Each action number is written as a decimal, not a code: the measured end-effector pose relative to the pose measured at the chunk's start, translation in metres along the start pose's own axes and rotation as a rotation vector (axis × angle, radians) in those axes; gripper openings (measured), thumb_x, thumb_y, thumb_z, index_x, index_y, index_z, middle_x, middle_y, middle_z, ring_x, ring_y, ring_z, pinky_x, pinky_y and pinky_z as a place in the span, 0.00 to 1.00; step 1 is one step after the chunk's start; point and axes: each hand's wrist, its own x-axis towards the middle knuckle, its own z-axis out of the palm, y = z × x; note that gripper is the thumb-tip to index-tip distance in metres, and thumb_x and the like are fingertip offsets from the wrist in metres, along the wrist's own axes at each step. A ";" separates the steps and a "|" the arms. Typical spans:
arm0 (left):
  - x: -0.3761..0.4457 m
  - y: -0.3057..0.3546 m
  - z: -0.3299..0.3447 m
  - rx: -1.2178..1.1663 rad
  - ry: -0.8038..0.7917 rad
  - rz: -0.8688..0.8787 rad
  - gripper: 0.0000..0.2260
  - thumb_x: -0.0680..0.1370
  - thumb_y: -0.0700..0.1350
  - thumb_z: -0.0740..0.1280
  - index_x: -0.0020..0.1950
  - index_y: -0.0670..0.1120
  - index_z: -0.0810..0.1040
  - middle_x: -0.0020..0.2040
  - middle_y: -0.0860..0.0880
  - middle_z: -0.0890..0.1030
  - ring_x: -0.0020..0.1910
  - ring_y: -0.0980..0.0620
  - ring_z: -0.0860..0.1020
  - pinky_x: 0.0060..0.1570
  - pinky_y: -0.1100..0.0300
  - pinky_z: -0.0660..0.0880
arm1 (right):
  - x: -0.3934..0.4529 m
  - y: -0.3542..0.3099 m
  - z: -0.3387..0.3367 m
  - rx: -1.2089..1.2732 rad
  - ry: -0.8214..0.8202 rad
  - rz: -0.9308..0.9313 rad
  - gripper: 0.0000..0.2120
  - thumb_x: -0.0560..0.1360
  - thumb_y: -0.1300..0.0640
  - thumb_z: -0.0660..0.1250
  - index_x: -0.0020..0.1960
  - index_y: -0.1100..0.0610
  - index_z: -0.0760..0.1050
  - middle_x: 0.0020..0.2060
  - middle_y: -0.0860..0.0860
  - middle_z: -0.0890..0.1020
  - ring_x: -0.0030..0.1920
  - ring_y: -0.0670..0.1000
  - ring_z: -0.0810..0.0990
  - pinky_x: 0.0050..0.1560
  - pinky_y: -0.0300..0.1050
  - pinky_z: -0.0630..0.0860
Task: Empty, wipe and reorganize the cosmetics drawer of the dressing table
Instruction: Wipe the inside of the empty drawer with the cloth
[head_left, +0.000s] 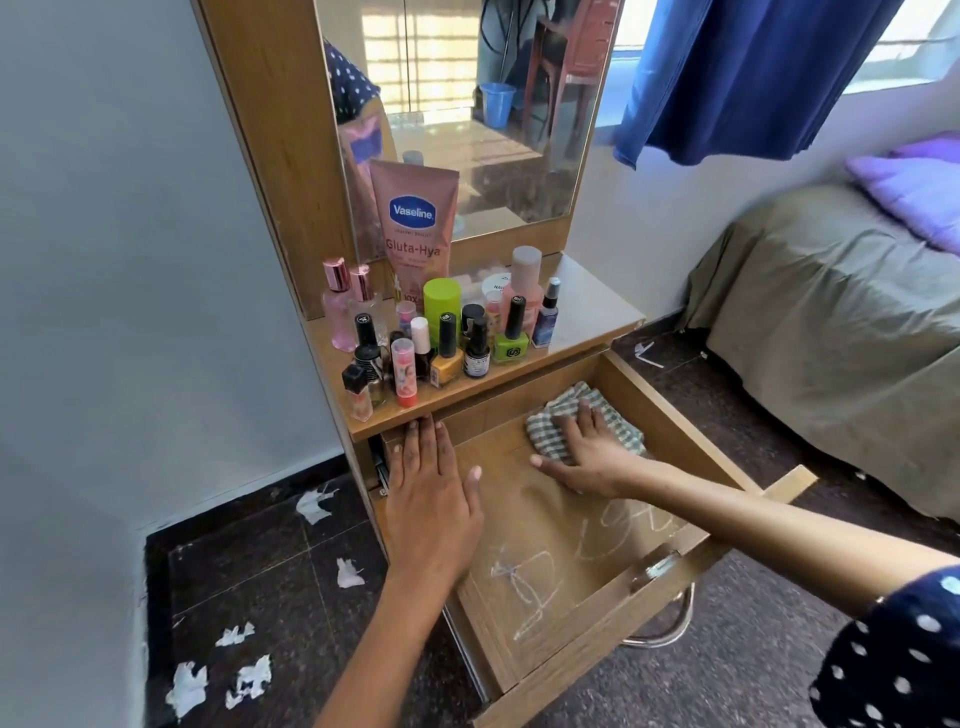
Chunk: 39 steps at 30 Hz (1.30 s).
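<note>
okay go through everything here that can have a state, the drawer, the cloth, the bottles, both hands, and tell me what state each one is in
drawer: pulled open, emptied, white scribbles on its floor.
checked cloth: crumpled, at the drawer's back, under the right hand.
right hand: flat, pressing on the cloth.
left hand: fingers straight, resting on the drawer's left edge.
Vaseline tube: standing on its cap against the mirror.
cosmetic bottles: upright, capped, grouped on the tabletop.
curtain: drawn partly aside.
</note>
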 end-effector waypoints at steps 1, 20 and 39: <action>0.000 0.001 0.000 0.002 0.004 -0.002 0.29 0.82 0.56 0.43 0.78 0.42 0.45 0.79 0.44 0.46 0.77 0.49 0.43 0.76 0.50 0.43 | 0.000 -0.001 0.004 0.012 0.009 0.005 0.49 0.70 0.24 0.52 0.78 0.51 0.39 0.75 0.60 0.32 0.76 0.62 0.33 0.75 0.58 0.39; -0.002 0.000 -0.003 -0.013 0.002 -0.006 0.28 0.82 0.56 0.42 0.78 0.43 0.43 0.79 0.46 0.44 0.77 0.50 0.41 0.75 0.51 0.41 | -0.037 -0.005 -0.014 -0.198 -0.043 0.153 0.51 0.62 0.19 0.48 0.59 0.63 0.72 0.55 0.62 0.79 0.53 0.58 0.79 0.54 0.47 0.76; -0.004 -0.002 -0.005 -0.023 -0.001 0.012 0.29 0.81 0.56 0.41 0.78 0.42 0.42 0.78 0.45 0.42 0.77 0.50 0.41 0.75 0.51 0.41 | 0.007 -0.002 -0.008 -0.017 -0.045 0.110 0.46 0.73 0.26 0.47 0.77 0.52 0.32 0.75 0.57 0.30 0.75 0.58 0.29 0.73 0.58 0.33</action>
